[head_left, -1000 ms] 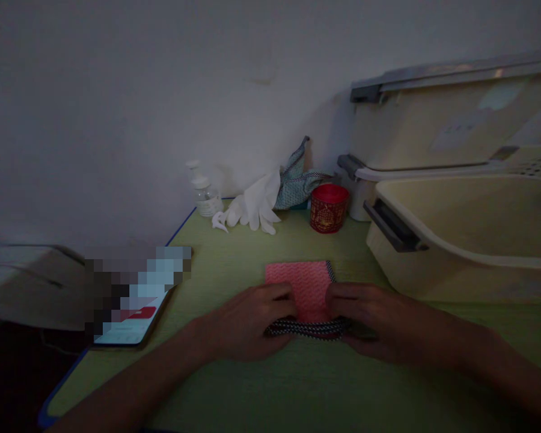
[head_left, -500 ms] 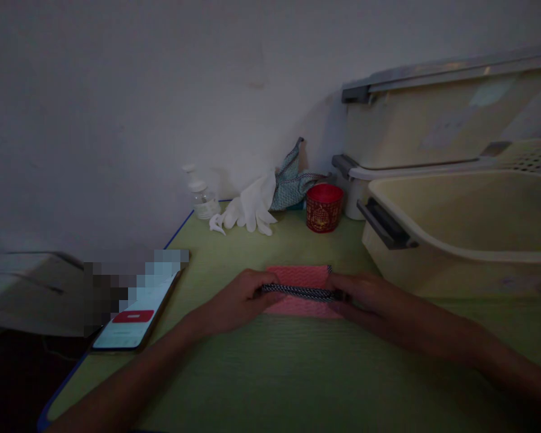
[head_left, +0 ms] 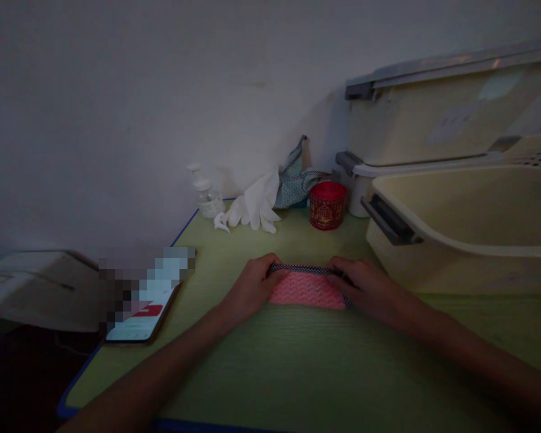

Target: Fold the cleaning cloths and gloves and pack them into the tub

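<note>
A pink textured cleaning cloth (head_left: 311,290) with a black-and-white edge band lies folded on the green table, its banded edge on the far side. Closed on the left end of that edge is my left hand (head_left: 258,279), thumb and fingers pinching the band. My right hand (head_left: 365,282) grips the other end, with a bit of the band showing below its fingers at the cloth's near right corner. The fingertips are partly hidden by the cloth.
Behind the cloth are white gloves (head_left: 259,201), a clear pump bottle (head_left: 208,200), a blue-grey cloth (head_left: 293,183) and a red cup (head_left: 327,207). A phone (head_left: 139,322) lies at the left edge. A cream basket (head_left: 397,258) and stacked lidded boxes (head_left: 424,126) stand right.
Both hands have moved the banded edge away from me, from across the middle of the cloth to its far side. The pink area beyond the band no longer shows. The view shifted slightly.
</note>
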A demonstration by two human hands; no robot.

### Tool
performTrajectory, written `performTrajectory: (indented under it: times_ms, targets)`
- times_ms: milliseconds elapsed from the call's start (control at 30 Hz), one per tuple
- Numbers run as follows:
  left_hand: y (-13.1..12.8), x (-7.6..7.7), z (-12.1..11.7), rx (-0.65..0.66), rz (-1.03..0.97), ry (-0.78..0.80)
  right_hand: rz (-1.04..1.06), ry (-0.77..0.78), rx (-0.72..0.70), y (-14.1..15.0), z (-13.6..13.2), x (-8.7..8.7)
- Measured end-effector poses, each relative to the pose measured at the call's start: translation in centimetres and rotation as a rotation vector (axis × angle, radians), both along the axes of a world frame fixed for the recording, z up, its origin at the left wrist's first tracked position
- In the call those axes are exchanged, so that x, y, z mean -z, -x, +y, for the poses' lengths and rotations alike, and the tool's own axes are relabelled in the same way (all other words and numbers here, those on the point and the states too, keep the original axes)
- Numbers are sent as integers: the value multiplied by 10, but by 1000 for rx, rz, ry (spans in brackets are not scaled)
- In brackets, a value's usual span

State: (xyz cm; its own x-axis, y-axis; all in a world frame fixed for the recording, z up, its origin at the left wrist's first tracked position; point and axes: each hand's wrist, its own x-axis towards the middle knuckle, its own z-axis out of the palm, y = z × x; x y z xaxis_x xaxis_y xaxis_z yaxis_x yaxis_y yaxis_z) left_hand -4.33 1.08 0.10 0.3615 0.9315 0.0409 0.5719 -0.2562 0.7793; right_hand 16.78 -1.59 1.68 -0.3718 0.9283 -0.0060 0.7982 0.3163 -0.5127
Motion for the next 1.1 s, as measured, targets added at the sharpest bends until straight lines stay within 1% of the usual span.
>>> performTrajectory:
  times_ms: [167, 300, 400, 567, 633, 700, 767, 867, 967, 1100]
  targets:
    - [-7, 2, 3, -13, 60, -90, 28, -18, 22, 3, 1, 0]
    - [-9, 3, 4, -31, 43, -123, -33, -66, 43, 7, 1, -3]
    - [-4, 1, 4, -25, -1, -55, -59, -89, 42, 8, 0, -5]
    - [9, 3, 6, 115, -189, 91, -41, -94, 23, 5, 1, -3]
    - [10, 6, 8, 103, -238, 121, -37, -97, 20, 3, 1, -1]
    - [7, 9, 9, 45, -251, 119, -33, -87, 35, 3, 1, -1]
    - [2, 11, 9, -19, -233, 80, -25, -72, 64, 4, 0, -2]
    - [-4, 11, 7, -65, -176, -1, -57, -99, 84, 7, -3, -2]
    - [-6, 9, 4, -68, -97, -75, -176, -190, 55, 11, -6, 0]
    - [-5, 10, 4, -45, 26, -238, -333, -301, -1, 17, -10, 2]
